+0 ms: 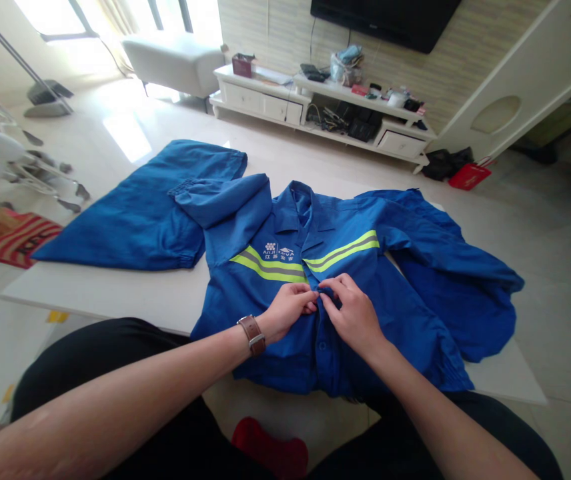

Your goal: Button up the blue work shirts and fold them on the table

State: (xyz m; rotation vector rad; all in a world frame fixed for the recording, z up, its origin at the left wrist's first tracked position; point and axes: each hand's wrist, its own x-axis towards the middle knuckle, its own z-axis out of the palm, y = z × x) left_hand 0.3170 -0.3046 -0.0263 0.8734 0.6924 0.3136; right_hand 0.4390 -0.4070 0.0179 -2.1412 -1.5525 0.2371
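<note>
A blue work jacket (275,320) with yellow-green and grey reflective stripes lies front side up on a white table, its collar pointing away from me. My left hand (290,308), below a wrist with a brown-strapped watch (252,335), pinches the jacket's front edge just under the stripe. Opposite it, my right hand (353,312) pinches the same placket with thumb and forefinger, the fingertips of both hands almost meeting. The small bit of cloth or button between them is mostly hidden. Lower on the placket a button (322,346) shows.
Folded blue garment cloth (140,207) lies on the table's left part. The white table's edge (115,300) runs before my knees. Beyond stand a cluttered white TV cabinet (265,100) and a grey bench (175,63). A red striped bag (13,237) is at the left.
</note>
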